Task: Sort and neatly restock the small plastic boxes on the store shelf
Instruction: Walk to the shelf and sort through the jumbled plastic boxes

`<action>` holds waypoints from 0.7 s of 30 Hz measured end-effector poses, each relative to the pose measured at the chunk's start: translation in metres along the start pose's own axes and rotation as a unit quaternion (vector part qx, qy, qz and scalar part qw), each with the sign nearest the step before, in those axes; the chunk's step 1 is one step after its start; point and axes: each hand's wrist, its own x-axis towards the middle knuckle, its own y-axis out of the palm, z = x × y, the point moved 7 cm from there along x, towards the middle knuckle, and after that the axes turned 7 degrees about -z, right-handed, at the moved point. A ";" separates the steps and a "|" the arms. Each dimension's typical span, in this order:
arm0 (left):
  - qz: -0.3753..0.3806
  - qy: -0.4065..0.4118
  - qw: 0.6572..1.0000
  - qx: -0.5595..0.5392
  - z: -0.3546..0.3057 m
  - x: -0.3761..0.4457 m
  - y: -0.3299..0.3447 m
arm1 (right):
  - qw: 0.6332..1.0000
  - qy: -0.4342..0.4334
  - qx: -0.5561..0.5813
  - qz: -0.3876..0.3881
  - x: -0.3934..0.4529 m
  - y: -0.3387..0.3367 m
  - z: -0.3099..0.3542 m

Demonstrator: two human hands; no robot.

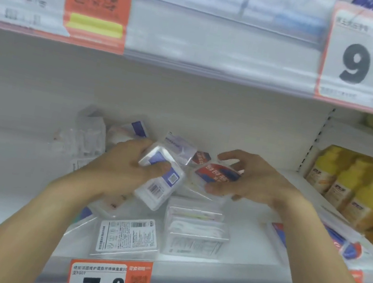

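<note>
Left hand around purple-labelled box

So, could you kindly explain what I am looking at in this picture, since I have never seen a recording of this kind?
There is no machine here. A person wears a camera on the head, so this single picture looks forward and down along both bare arms into a white store shelf.

The left hand grips a small plastic box with a purple label. The right hand holds a clear box with a red label.

More small clear boxes lie in a loose jumble on the shelf: one label-up near the front edge, and one showing white contents beside it. Yellow packs stand in the next bay to the right. A price tag reading 3.9 hangs on the shelf edge.
</note>
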 end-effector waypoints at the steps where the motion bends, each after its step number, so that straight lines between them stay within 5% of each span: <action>1: -0.023 0.004 1.000 0.007 -0.003 0.000 -0.003 | 0.999 0.001 -0.003 -0.051 0.002 -0.010 0.000; 4: -0.158 0.021 0.987 0.033 -0.013 0.006 -0.017 | 0.972 -0.067 0.036 -0.222 0.001 -0.042 0.009; 7: -0.268 -0.003 0.962 -0.041 -0.025 0.006 -0.029 | 0.938 -0.135 0.260 -0.185 -0.009 -0.050 0.021; 11: -0.166 -0.061 0.968 -0.180 -0.049 0.009 0.011 | 0.918 -0.127 0.362 -0.106 -0.025 -0.045 0.020; 16: -0.105 -0.005 0.979 -0.173 -0.094 0.009 0.079 | 0.930 -0.016 0.214 -0.298 -0.046 -0.103 -0.032; 21: -0.135 0.071 0.980 -0.131 -0.127 -0.008 0.163 | 0.908 0.095 0.118 -0.392 -0.078 -0.146 -0.113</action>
